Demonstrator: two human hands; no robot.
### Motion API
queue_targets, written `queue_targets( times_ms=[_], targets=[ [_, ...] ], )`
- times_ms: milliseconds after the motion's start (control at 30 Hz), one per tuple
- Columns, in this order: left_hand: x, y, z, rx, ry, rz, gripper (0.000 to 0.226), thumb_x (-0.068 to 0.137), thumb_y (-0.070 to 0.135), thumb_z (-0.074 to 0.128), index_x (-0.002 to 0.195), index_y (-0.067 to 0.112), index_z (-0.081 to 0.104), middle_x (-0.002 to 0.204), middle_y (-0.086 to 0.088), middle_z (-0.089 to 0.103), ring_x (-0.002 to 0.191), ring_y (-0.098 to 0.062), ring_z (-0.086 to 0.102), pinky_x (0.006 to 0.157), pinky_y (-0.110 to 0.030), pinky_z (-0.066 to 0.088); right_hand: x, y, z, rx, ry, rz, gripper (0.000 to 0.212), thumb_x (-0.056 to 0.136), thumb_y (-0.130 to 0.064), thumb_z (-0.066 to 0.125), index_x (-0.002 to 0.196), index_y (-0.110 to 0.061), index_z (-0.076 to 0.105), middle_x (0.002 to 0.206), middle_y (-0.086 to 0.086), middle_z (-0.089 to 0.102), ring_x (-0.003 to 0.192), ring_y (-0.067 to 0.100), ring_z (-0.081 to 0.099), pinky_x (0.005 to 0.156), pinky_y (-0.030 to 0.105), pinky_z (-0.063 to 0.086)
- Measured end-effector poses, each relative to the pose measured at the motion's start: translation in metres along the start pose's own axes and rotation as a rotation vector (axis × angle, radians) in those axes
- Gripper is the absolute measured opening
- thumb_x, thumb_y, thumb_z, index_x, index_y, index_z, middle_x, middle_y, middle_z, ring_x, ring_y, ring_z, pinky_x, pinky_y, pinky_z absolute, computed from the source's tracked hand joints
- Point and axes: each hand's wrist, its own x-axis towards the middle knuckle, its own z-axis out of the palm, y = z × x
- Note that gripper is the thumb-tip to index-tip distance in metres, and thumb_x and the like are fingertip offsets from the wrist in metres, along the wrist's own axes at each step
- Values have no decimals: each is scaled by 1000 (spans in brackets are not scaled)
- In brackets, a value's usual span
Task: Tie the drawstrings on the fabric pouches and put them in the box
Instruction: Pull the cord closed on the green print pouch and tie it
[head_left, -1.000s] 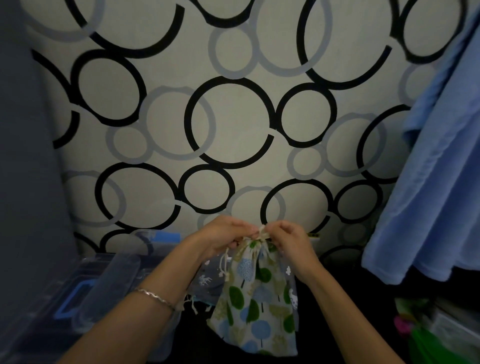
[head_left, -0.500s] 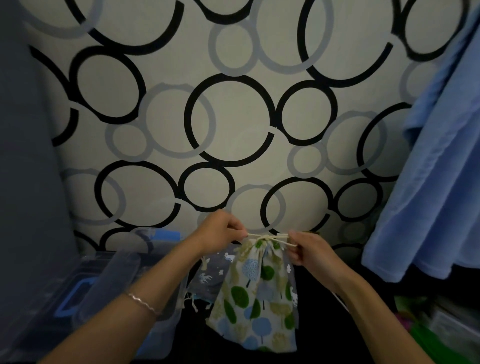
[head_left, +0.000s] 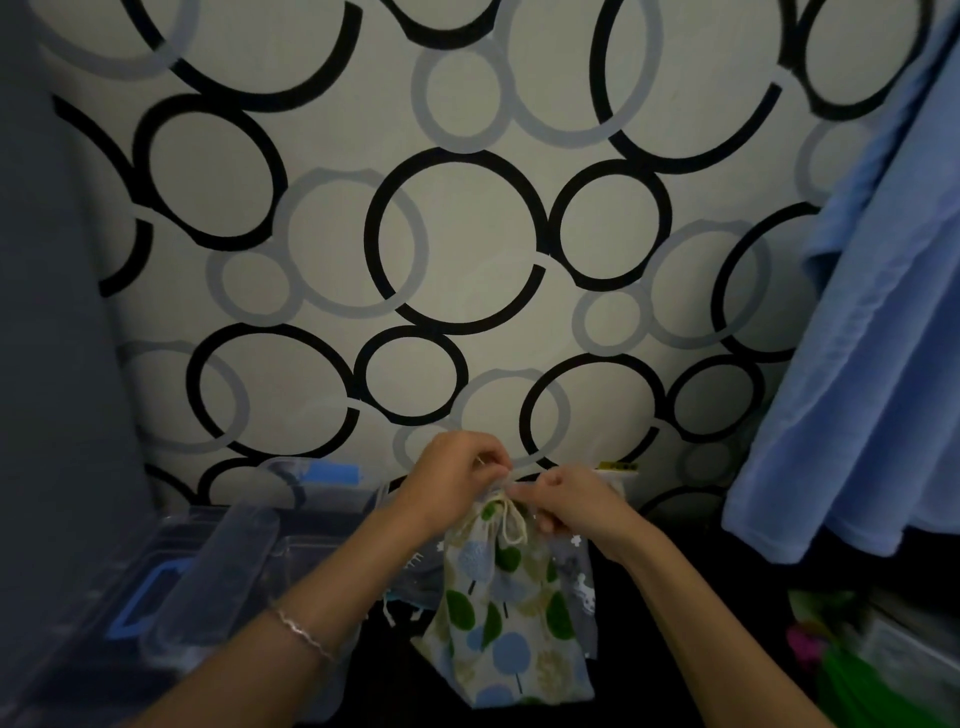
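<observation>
Pinching the cream drawstring (head_left: 511, 526) in curled fingers (head_left: 494, 464), left hand (head_left: 457, 480) and right hand (head_left: 577, 505) meeting at the gathered neck of the tree-print pouch (head_left: 506, 618), lifted over grey pouches (head_left: 577, 569). Best to pull both ends evenly, snugging the knot. Dark counter (head_left: 385, 678) below; clear box (head_left: 223, 564) left; ring-patterned wall (head_left: 457, 244) behind.

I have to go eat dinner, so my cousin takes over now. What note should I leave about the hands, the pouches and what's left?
Left hand: pinches the drawstring at the neck of the tree-print pouch.
Right hand: pinches the drawstring beside it.
Done: neck gathered shut; knot looks unfinished.
The grey pouch lies behind it; the clear box sits to the left.
Left: finish the knot, box this pouch, then see to the grey pouch.
</observation>
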Motion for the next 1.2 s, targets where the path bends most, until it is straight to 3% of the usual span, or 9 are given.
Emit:
queue_targets(
  times_ms=[133, 300, 433, 500, 667, 800, 933, 1100, 1200],
  targets=[
    [-2, 1, 2, -200, 15, -40, 8, 86, 14, 69, 92, 19, 73, 84, 6, 72, 79, -5, 68, 76, -21, 57, 7, -9, 1, -78, 89, 2, 33, 95, -14, 55, 66, -1, 60, 41, -7, 37, 36, 5, 33, 39, 14, 27],
    [0, 3, 3, -251, 65, -70, 11, 82, 15, 75, 93, 15, 74, 85, 2, 73, 80, -8, 69, 72, -15, 55, 6, -23, 7, -154, -119, -33, 34, 101, -20, 49, 67, -25, 44, 49, -15, 51, 32, -9, 42, 39, 5, 30],
    [2, 1, 4, -291, 43, -103, 19, 83, 4, 71, 99, 13, 73, 89, 1, 73, 83, -10, 69, 78, -17, 56, 20, -11, 10, -198, -250, 198, 25, 78, -38, 74, 70, -19, 59, 60, -5, 60, 51, 4, 53, 56, 20, 43],
    [3, 2, 4, -333, 32, -112, 21, 84, 2, 70, 103, 12, 73, 91, 1, 73, 84, -9, 70, 80, -20, 57, 27, -5, 12, -180, -284, 303, 36, 64, -44, 80, 76, -15, 63, 70, 5, 61, 62, 14, 53, 62, 28, 42],
    [2, 5, 6, -368, 58, -110, 26, 82, 7, 74, 97, 27, 67, 101, 5, 65, 83, -15, 70, 80, -32, 59, 32, -10, 20, -244, -346, 398, 50, 71, -51, 76, 89, -6, 64, 82, 13, 66, 74, 23, 62, 66, 32, 48],
    [0, 3, 11, -391, 86, -125, 34, 76, 6, 79, 92, 23, 54, 87, -2, 59, 80, -30, 68, 78, -43, 58, 26, -18, 19, -143, -372, 353, 15, 84, -14, 64, 74, -14, 52, 63, 5, 48, 55, 14, 43, 54, 27, 34],
    [1, -3, 6, -404, 152, -161, 38, 73, 5, 80, 91, 18, 49, 80, -3, 62, 75, -20, 65, 78, -37, 57, 16, -12, 22, -75, -141, 52, 9, 81, -2, 69, 72, -6, 69, 47, -5, 55, 43, 5, 47, 47, 18, 36],
    [0, -10, 8, -440, 147, -97, 29, 80, 8, 73, 85, 23, 48, 91, -3, 65, 86, -25, 68, 82, -44, 57, 5, -10, 20, -5, -55, -176, 9, 85, -3, 70, 82, 3, 75, 49, -12, 54, 44, -3, 40, 48, 11, 34],
    [-2, -11, 11, -384, 159, -93, 25, 83, 15, 72, 88, 16, 48, 89, -4, 60, 69, -14, 58, 69, -31, 53, 1, -10, 18, 23, -53, -182, 11, 86, -3, 69, 86, 7, 74, 47, -13, 55, 42, -4, 43, 48, 9, 35]
  ],
)
